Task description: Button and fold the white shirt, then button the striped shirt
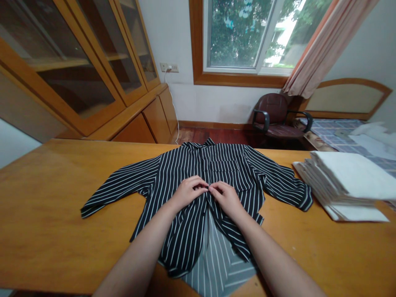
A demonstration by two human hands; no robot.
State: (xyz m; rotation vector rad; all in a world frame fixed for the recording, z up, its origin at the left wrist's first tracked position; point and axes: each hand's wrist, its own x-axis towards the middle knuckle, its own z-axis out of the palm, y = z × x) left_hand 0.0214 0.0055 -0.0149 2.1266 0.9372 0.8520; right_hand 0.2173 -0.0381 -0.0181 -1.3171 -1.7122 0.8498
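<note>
A black shirt with white stripes (pixel 176 165) lies face up on the wooden table (pixel 46 239), collar toward the far edge and sleeves spread to both sides. Its front is closed above my hands and parts below them, showing the grey striped inside of the back. My left hand (pixel 189 192) pinches the front edge at mid-chest. Right beside it, my right hand (pixel 225 196) pinches the other front edge, with the fingertips of both hands nearly touching. Any button between the fingers is too small to make out.
A stack of folded white cloth or sheets (pixel 346 181) stands at the table's right, touching or close to the shirt's cuff. Beyond the table are a brown armchair (pixel 275 117), a bed (pixel 337 128) and a glass-door cabinet (pixel 123 99) at left.
</note>
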